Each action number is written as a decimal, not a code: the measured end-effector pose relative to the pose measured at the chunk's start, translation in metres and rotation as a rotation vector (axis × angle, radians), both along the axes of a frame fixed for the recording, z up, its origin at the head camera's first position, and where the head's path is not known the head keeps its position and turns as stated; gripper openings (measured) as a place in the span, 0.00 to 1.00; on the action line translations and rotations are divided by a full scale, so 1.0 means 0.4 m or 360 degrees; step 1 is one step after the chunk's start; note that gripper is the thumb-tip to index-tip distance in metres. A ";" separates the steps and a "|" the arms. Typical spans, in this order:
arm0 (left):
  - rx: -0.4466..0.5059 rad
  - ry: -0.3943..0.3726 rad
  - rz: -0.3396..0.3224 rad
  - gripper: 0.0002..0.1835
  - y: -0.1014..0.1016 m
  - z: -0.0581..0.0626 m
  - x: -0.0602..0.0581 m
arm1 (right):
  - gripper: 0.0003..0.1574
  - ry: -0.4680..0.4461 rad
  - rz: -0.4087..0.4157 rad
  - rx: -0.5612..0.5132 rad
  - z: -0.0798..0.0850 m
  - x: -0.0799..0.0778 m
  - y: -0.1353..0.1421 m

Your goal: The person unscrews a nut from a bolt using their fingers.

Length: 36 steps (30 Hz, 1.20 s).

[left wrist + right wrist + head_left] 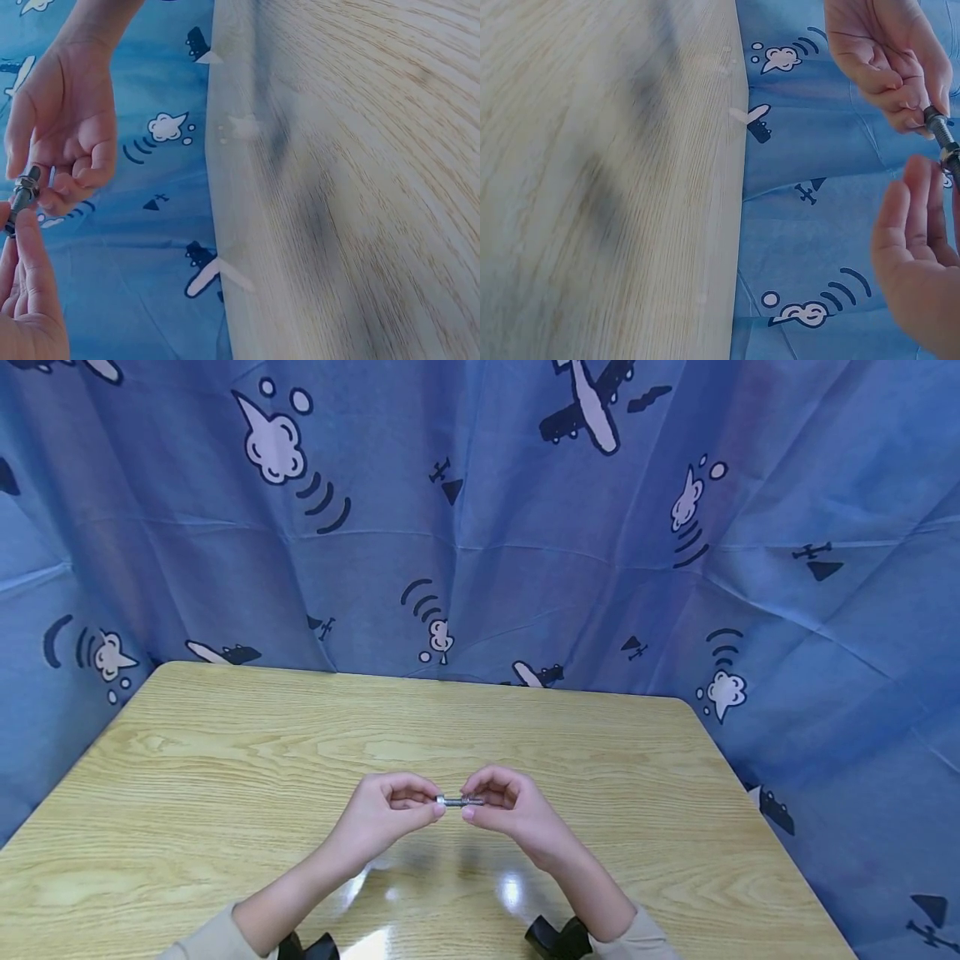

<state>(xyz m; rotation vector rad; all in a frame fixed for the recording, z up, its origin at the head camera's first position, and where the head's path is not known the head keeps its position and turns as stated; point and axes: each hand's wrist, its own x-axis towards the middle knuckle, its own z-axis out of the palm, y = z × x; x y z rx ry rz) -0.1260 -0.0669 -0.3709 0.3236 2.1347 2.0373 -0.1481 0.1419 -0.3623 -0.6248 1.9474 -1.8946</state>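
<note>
From my distant seat I see a small metal bolt [454, 802] raised above a wood-grained table [420, 718], directly between a person's two bare hands. The left hand [384, 811] pinches the head end between thumb and fingertips; the right hand [517, 811] pinches the threaded end the same way, at a nut [28, 182] that sits around the shaft. The bolt's long axis runs from left to right, roughly level in my head view, so it points straight from one hand to the other. Neither hand is nearer to the bolt, as both touch it, but the nut lies on the right hand's side, well along from the head. I judge this shared line to be what any turning or sliding of the nut depends on. Behind the table hangs a blue curtain [517, 585] printed with airplanes and clouds.
</note>
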 end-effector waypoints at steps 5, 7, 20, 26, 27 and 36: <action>-0.0002 0.0003 0.0007 0.17 -0.001 0.001 0.000 | 0.12 0.0012 0.0018 0.0002 -0.001 0.000 -0.001; -0.0004 0.0005 0.0010 0.17 0.000 0.001 0.000 | 0.10 0.0003 0.0018 0.0015 -0.002 -0.002 -0.002; -0.0009 0.0009 0.0019 0.17 0.000 0.005 0.001 | 0.16 -0.0005 -0.0002 0.0015 0.002 0.001 -0.003; 0.0001 0.0042 -0.0004 0.15 -0.001 0.001 -0.002 | 0.12 -0.0025 0.0001 -0.0010 -0.002 -0.002 -0.002; 0.0004 0.0046 -0.0007 0.15 -0.002 0.000 -0.002 | 0.13 -0.0022 0.0004 -0.0018 -0.002 -0.001 -0.002; -0.0004 0.0046 -0.0007 0.15 -0.003 0.000 -0.003 | 0.18 -0.0022 0.0001 0.0005 0.000 0.000 -0.005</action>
